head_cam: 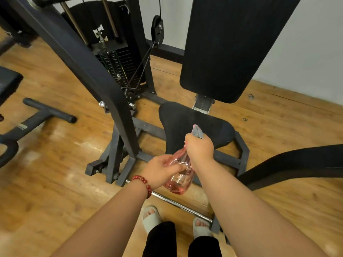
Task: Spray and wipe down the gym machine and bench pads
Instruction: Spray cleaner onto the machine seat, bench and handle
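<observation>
A pink see-through spray bottle (181, 179) with a grey nozzle hangs over the front edge of the black seat pad (187, 119). My right hand (199, 148) grips the bottle's neck just under the nozzle, which points toward the seat. Lower down, my left hand (163, 170) holds the bottle's body with its fingers laid around it; a red bead bracelet circles that wrist. Behind the seat, the tall black back pad (226, 49) stands upright.
The machine's thick black arm (83, 62) slants down at the left, with the weight stack (116, 65) and cable pulley behind it. A chrome bar (178, 205) lies on the wooden floor by my feet. Another black pad (300, 160) juts in from the right.
</observation>
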